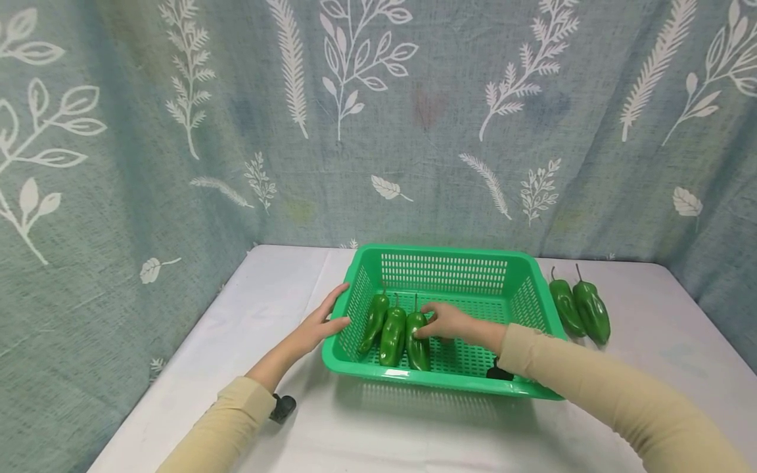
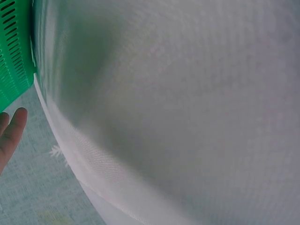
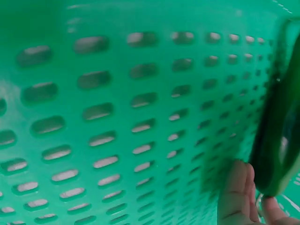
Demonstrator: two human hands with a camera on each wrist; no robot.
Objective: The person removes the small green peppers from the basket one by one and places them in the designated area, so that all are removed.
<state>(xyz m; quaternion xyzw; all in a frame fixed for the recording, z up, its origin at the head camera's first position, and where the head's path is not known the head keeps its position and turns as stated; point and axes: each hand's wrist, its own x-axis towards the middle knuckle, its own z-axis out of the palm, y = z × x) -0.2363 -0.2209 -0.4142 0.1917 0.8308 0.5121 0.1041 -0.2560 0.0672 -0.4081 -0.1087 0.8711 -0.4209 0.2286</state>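
Note:
Inside the green plastic basket (image 1: 449, 379), three long green peppers lie side by side toward the left: a thin curved one (image 1: 375, 322), a middle one (image 1: 392, 336) and a third, the right-hand pepper (image 1: 418, 348). My right hand (image 1: 446, 320) reaches in over the right side and grips that third pepper near its stem end; in the right wrist view the fingers (image 3: 236, 194) are right at the end of the pepper (image 3: 276, 154). With fingers extended, my left hand (image 1: 316, 326) rests against the basket's left side. Only a few left fingertips (image 2: 18, 123) show in the left wrist view.
Two more green peppers, one curved (image 1: 566, 309) and one broader (image 1: 591, 312), lie on the white-covered table (image 1: 284, 282) just right of the basket. A patterned grey-green curtain (image 1: 414, 184) hangs behind and along the sides. Dark wrist cameras (image 1: 282, 408) sit under the forearms.

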